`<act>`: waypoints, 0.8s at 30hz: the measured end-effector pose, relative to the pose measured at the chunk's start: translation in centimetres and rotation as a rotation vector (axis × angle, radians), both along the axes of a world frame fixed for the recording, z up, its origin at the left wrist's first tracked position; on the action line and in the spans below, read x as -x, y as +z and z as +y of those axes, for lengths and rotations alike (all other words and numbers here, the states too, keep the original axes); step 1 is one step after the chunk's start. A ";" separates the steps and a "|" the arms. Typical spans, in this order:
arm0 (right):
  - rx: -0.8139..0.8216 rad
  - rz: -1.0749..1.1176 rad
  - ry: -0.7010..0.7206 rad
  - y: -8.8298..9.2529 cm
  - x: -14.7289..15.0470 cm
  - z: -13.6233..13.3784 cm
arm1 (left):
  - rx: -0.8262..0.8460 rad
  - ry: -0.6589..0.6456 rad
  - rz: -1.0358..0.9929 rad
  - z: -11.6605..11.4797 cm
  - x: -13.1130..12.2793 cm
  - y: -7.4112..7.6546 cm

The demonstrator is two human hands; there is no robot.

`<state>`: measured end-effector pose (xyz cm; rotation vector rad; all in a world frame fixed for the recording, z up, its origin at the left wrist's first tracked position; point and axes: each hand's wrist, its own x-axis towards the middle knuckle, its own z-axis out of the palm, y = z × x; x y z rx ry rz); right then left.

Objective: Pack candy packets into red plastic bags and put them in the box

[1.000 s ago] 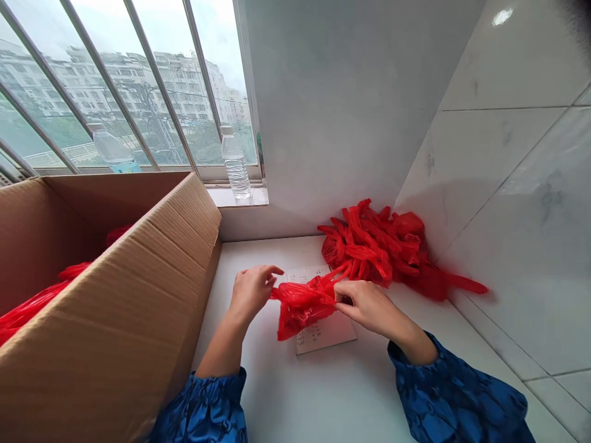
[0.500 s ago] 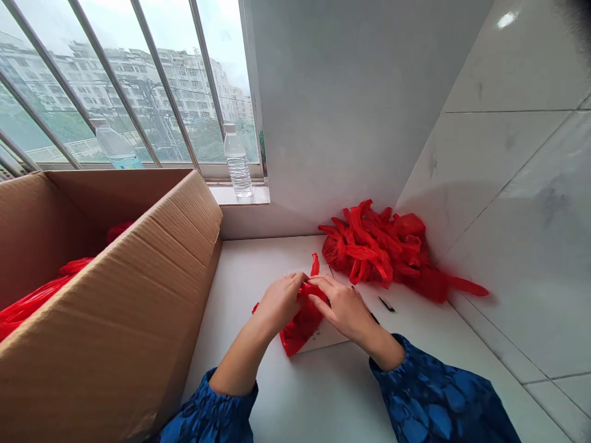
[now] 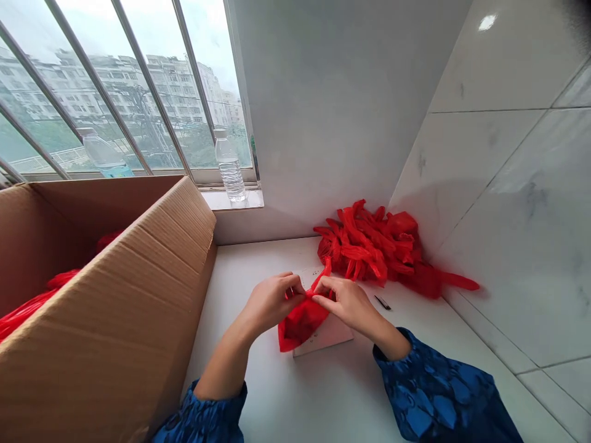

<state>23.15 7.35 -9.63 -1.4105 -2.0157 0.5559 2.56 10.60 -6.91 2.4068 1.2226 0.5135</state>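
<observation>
Red heap [image 3: 369,246], cardboard box [image 3: 124,307], bag [image 3: 299,325] overlapping paper [image 3: 332,335]

The red bag [image 3: 300,327] hides part of the white card [image 3: 330,338].

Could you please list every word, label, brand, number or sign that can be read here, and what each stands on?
No text can be read.
White pad under the red bag: dark marks, too small to read.
Bluish bottle behind the cardboard box: nothing legible.
Clear bottle: no lettering visible.
</observation>
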 end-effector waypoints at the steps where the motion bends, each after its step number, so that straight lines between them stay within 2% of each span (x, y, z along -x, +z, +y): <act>1: -0.004 0.043 0.011 0.4 -0.4 -0.1 | 0.007 -0.015 -0.052 0.0 0.3 0.3; 5: -0.049 0.140 -0.033 1.4 -2.0 0.0 | -0.020 0.020 -0.261 0.7 2.0 0.9; 10: -0.042 0.050 -0.122 1.4 -2.9 0.2 | -0.051 0.134 -0.287 1.5 3.2 0.7; 12: -0.037 -0.024 -0.123 1.3 -2.6 -0.1 | -0.022 0.102 -0.259 1.2 2.7 0.5; 15: -0.032 -0.053 -0.096 1.0 -1.4 -0.4 | 0.014 -0.012 -0.193 0.4 1.2 0.3; 17: -0.037 -0.033 -0.095 0.7 -0.6 -0.6 | -0.030 -0.048 -0.106 -0.1 0.1 0.2; 20: -0.032 -0.039 -0.101 0.6 -0.2 -0.6 | -0.103 -0.034 -0.019 -0.3 -0.7 0.1; 24: -0.020 0.105 -0.097 1.1 -1.3 -0.2 | -0.120 -0.031 -0.175 0.5 0.7 0.5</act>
